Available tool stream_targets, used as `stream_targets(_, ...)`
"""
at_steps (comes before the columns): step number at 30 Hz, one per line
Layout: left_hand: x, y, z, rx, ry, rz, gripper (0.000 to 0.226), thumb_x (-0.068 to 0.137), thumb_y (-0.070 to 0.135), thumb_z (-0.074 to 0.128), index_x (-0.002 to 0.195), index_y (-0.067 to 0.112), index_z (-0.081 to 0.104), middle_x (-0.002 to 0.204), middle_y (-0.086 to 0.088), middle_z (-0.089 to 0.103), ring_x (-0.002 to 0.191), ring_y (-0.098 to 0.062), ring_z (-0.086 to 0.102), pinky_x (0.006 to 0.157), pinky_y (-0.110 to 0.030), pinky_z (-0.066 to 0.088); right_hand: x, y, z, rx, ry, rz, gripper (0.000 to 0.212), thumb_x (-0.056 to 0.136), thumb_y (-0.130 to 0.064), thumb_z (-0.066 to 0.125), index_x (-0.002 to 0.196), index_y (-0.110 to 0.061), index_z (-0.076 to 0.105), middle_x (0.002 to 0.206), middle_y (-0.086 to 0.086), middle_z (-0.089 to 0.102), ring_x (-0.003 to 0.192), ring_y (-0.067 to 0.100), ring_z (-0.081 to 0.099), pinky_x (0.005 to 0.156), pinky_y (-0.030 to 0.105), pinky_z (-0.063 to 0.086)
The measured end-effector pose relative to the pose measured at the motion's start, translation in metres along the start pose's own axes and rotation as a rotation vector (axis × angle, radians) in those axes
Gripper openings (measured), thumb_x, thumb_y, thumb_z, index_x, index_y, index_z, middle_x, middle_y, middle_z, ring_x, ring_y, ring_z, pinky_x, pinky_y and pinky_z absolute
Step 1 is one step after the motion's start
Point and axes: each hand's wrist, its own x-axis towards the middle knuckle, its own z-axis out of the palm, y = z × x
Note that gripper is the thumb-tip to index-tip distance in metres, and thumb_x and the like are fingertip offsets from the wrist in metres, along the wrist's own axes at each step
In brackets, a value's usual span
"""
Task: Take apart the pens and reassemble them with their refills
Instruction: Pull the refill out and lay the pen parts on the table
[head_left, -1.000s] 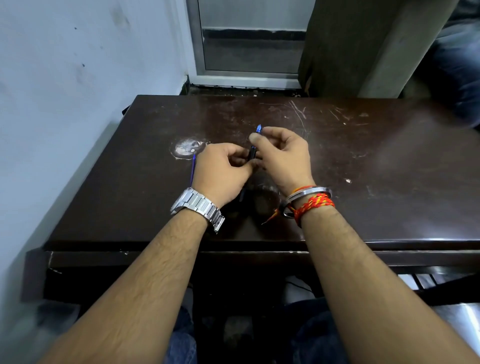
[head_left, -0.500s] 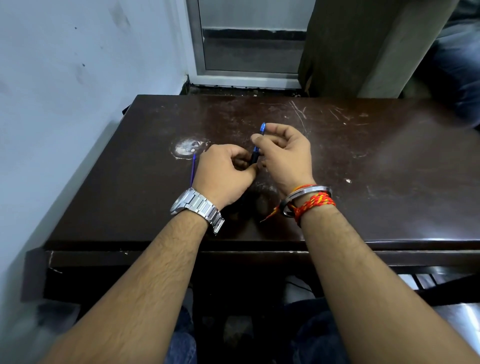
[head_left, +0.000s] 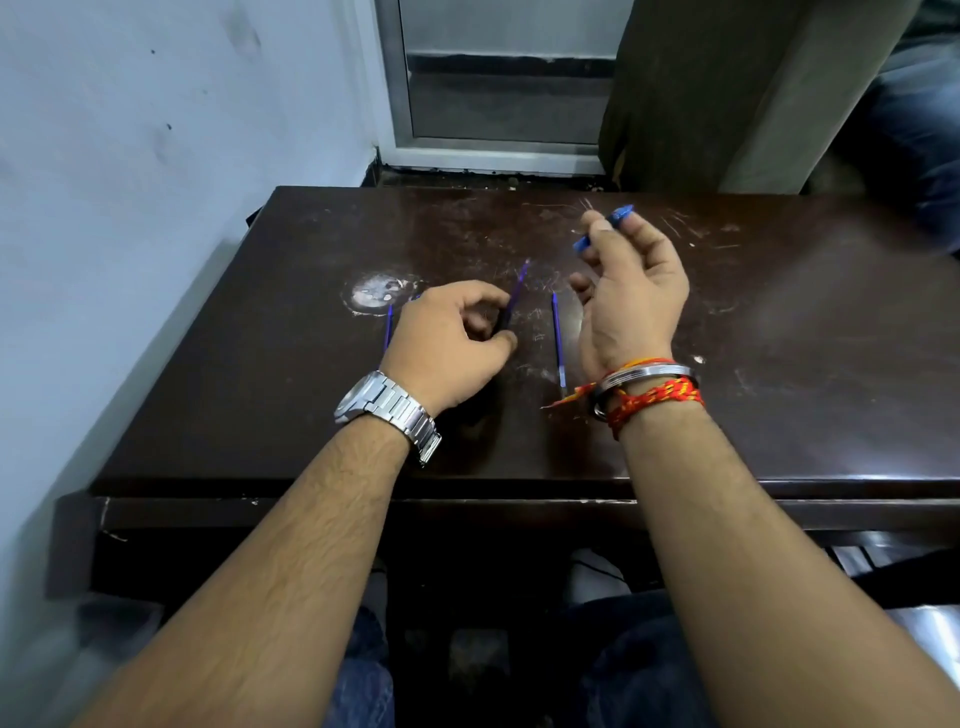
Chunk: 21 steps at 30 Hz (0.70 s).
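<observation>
Pen parts are split between the two hands and the dark wooden table (head_left: 779, 364). A pale round stain (head_left: 378, 292) on the tabletop serves as the landmark. Just right of that stain, the left hand (head_left: 449, 343) is curled closed around a dark pen barrel (head_left: 503, 325), from which a thin purple refill (head_left: 521, 277) sticks out, pointing away from the person. Just below the stain, touching the table, another blue refill (head_left: 388, 327) lies partly hidden behind the left hand. Farther right of the stain, past the left hand, a third blue refill (head_left: 557, 338) lies loose on the table between the two hands. Well right of the stain and raised above the table, the right hand (head_left: 631, 306) pinches a small blue pen piece (head_left: 602, 228) in its fingertips, the other fingers loosely spread; motion blur hides the piece's exact shape. A metal watch (head_left: 387, 410) sits on the left wrist.
</observation>
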Motion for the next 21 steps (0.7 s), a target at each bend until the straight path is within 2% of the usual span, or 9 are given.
stream_targets(2, 0.003, -0.002, -0.004, -0.024, 0.114, -0.033, 0.023, 0.073, 0.024, 0.077, 0.084, 0.041, 0.066, 0.060, 0.011, 0.062, 0.054, 0.001, 0.055, 0.062, -0.016, 0.044, 0.004, 0.002, -0.005, -0.166, -0.025, -0.017, 0.018, 0.084, -0.003, 0.071, 0.089, -0.019, 0.064, 0.072, -0.004, 0.069, 0.063, 0.006, 0.063, 0.061, 0.025, 0.052)
stream_targets(5, 0.004, -0.003, -0.007, -0.045, 0.242, -0.055, 0.023, 0.073, 0.024, 0.077, 0.084, 0.040, 0.066, 0.059, 0.011, 0.064, 0.053, 0.006, 0.056, 0.055, -0.005, 0.039, 0.003, 0.015, -0.011, -0.734, -0.207, 0.026, 0.013, 0.079, -0.010, 0.074, 0.084, -0.022, 0.071, 0.075, 0.000, 0.070, 0.073, 0.016, 0.068, 0.078, 0.037, 0.059)
stream_targets(8, 0.004, -0.003, -0.008, -0.036, 0.255, -0.060, 0.023, 0.073, 0.021, 0.078, 0.088, 0.035, 0.067, 0.057, 0.011, 0.063, 0.051, 0.008, 0.055, 0.054, -0.001, 0.036, -0.003, 0.022, -0.011, -1.116, -0.349, 0.004, 0.014, 0.076, -0.022, 0.076, 0.090, -0.021, 0.078, 0.072, -0.008, 0.067, 0.080, 0.012, 0.066, 0.069, 0.019, 0.051)
stream_targets(10, 0.004, -0.004, -0.008, -0.028, 0.245, -0.068, 0.024, 0.074, 0.020, 0.078, 0.088, 0.034, 0.066, 0.058, 0.010, 0.064, 0.051, 0.008, 0.054, 0.054, 0.000, 0.035, -0.006, 0.022, -0.009, -1.246, -0.398, -0.058, 0.011, 0.075, -0.025, 0.076, 0.085, -0.019, 0.078, 0.070, -0.006, 0.064, 0.079, 0.011, 0.063, 0.065, 0.015, 0.041)
stream_targets(12, 0.004, -0.005, -0.007, -0.020, 0.228, -0.079, 0.023, 0.074, 0.021, 0.078, 0.089, 0.034, 0.066, 0.059, 0.008, 0.064, 0.050, 0.005, 0.054, 0.057, -0.005, 0.039, -0.007, 0.023, -0.009, -1.313, -0.429, -0.059, 0.008, 0.076, -0.024, 0.075, 0.079, -0.017, 0.078, 0.074, 0.000, 0.067, 0.080, 0.015, 0.062, 0.066, 0.017, 0.040)
stream_targets(14, 0.004, -0.005, -0.006, -0.030, 0.205, -0.088, 0.021, 0.075, 0.021, 0.077, 0.091, 0.031, 0.068, 0.057, 0.006, 0.063, 0.049, 0.001, 0.054, 0.063, -0.020, 0.050, -0.007, 0.022, -0.010, -1.334, -0.451, -0.027, 0.010, 0.077, -0.025, 0.074, 0.077, -0.015, 0.077, 0.077, 0.004, 0.068, 0.081, 0.017, 0.061, 0.066, 0.019, 0.040)
stream_targets(16, 0.004, -0.004, -0.006, -0.039, 0.168, -0.090, 0.020, 0.076, 0.020, 0.076, 0.093, 0.029, 0.068, 0.057, 0.003, 0.064, 0.049, -0.008, 0.058, 0.063, -0.029, 0.054, -0.006, 0.021, -0.011, -1.321, -0.433, -0.039, 0.015, 0.078, -0.029, 0.073, 0.076, -0.015, 0.077, 0.073, 0.001, 0.068, 0.080, 0.015, 0.062, 0.065, 0.018, 0.041)
stream_targets(19, 0.003, -0.003, -0.006, -0.044, 0.120, -0.073, 0.020, 0.077, 0.019, 0.076, 0.091, 0.030, 0.067, 0.061, -0.002, 0.069, 0.046, -0.010, 0.057, 0.060, -0.025, 0.047, -0.007, 0.020, -0.007, -1.190, -0.307, -0.156, 0.015, 0.078, -0.030, 0.067, 0.072, -0.020, 0.075, 0.059, -0.014, 0.062, 0.072, 0.010, 0.065, 0.064, 0.017, 0.048)
stream_targets(21, 0.002, -0.001, -0.005, -0.030, 0.097, -0.062, 0.020, 0.076, 0.020, 0.077, 0.092, 0.030, 0.068, 0.063, 0.000, 0.070, 0.047, -0.008, 0.057, 0.059, -0.023, 0.046, -0.008, 0.020, -0.004, -0.994, -0.281, -0.106, 0.019, 0.080, -0.034, 0.066, 0.067, -0.023, 0.074, 0.059, -0.009, 0.067, 0.071, 0.015, 0.069, 0.074, 0.032, 0.059)
